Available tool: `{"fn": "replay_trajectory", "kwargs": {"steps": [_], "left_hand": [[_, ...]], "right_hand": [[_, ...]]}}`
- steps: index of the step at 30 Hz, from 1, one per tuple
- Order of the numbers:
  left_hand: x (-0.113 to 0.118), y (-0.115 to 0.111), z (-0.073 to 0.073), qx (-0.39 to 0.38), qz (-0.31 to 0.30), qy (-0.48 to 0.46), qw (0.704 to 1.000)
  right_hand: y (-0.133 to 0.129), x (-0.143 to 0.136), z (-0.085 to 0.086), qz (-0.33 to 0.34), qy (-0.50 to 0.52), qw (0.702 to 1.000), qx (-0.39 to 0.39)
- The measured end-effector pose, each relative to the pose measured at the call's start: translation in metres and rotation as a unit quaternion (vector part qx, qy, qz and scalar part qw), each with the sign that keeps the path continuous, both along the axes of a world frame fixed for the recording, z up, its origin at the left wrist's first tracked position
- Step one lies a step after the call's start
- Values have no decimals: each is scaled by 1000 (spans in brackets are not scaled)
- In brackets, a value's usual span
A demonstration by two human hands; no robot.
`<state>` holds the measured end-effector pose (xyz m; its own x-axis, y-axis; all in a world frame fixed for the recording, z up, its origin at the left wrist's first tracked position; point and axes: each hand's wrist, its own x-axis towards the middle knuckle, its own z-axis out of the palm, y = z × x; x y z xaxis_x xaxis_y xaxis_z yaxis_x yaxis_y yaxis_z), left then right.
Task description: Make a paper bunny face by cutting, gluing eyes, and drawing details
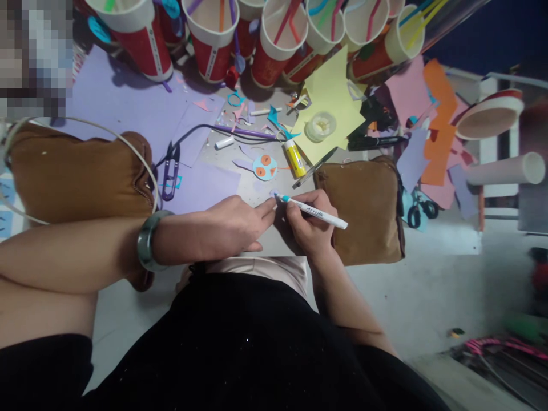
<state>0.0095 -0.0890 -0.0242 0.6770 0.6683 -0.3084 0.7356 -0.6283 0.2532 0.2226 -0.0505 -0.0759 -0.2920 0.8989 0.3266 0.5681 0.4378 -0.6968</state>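
Observation:
My right hand grips a white acrylic marker with a blue tip. The tip rests at a small light purple paper piece on the table. My left hand lies palm down with its fingers stretched out, the fingertips at the near edge of that piece. Just beyond it lies a light blue paper disc with orange shapes on it and purple strips at its side. A yellow glue stick lies right of the disc. The white marker cap is to the upper left.
Red and white paper cups with straws line the back. Brown cushions flank my hands. Purple scissors lie left, black-handled scissors right. A small clear tub sits on yellow paper. Paper scraps lie about.

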Motion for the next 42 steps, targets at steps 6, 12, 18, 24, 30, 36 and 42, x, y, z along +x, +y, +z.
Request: {"fn": "replay_trajectory", "kwargs": {"steps": [6, 12, 18, 24, 30, 36, 42], "left_hand": [[1, 1, 3, -4, -3, 13, 1000], [-1, -1, -2, 16, -1, -8, 1000], [-2, -1, -2, 18, -6, -13, 1000], [-1, -1, -3, 23, -6, -3, 1000], [-1, -1, -2, 11, -2, -13, 1000], [-2, -1, -1, -2, 1, -15, 1000], [-3, -3, -4, 10, -1, -16, 1000]], "right_hand": [[0, 0, -1, 7, 7, 1000, 8], [0, -1, 0, 8, 11, 1000, 7], [-1, 1, -3, -1, 33, 999, 30], [-1, 2, -3, 19, 20, 1000, 9], [0, 1, -2, 30, -3, 999, 14], [0, 1, -2, 15, -12, 1000, 12], [-2, 1, -5, -29, 17, 999, 29]]}}
